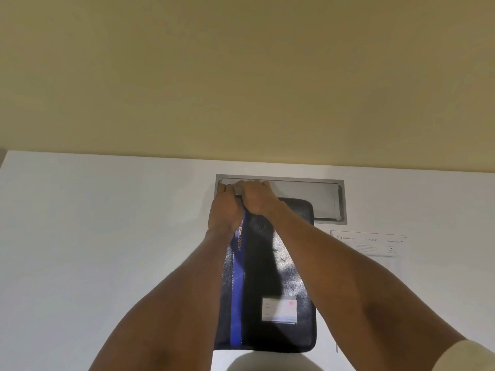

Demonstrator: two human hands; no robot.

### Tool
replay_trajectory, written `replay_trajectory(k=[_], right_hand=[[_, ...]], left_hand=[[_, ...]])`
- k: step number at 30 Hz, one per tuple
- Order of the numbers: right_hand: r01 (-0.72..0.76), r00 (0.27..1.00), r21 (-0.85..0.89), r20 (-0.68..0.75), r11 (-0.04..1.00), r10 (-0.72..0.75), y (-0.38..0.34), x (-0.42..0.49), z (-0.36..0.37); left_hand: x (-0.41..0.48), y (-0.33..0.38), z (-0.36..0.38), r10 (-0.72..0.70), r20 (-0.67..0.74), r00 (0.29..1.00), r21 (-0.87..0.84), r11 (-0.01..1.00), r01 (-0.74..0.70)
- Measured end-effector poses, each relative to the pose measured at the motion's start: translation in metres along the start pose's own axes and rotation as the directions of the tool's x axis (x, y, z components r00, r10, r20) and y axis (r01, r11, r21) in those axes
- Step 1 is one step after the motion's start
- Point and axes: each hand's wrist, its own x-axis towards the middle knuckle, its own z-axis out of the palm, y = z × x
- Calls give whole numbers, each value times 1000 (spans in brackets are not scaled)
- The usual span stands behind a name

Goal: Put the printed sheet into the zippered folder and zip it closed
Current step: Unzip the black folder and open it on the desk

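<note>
Head view: my left hand [224, 208] and right hand [257, 196] both curl round the zippered folder [270, 266] at its 11 o'clock corner (zip pull hidden); printed sheet [371, 246] sits at 2 o'clock, text unreadable.

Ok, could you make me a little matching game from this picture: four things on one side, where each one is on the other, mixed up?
Things: 1 zippered folder; 2 printed sheet; 3 grey hatch; 4 white label.
Places: A on the table, right of the folder; B set into the table near its far edge; C gripped at its far corner by the left hand and right hand; D on the folder's near right part.
Pairs: 1-C, 2-A, 3-B, 4-D.
</note>
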Motion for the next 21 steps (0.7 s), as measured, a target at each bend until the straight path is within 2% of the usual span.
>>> replay_trajectory(k=[3,6,15,17,21], right_hand=[[-6,998,68,63,998,2,-4,3,-7],[-11,995,210,97,978,-9,-7,3,-13],[39,996,431,-92,902,0,1,-4,-23],[70,995,410,-89,909,-36,4,-4,-29],[147,989,251,-22,957,-146,8,-5,-37]], left_hand=[[-3,2,-3,19,-18,1000,-4,1000,-19],[-5,4,-6,20,-20,1000,-9,1000,-21],[-11,2,-8,31,-3,1000,-43,999,-31],[-10,2,-8,41,6,999,-42,998,-40],[-10,2,-9,34,14,999,-34,999,-34]])
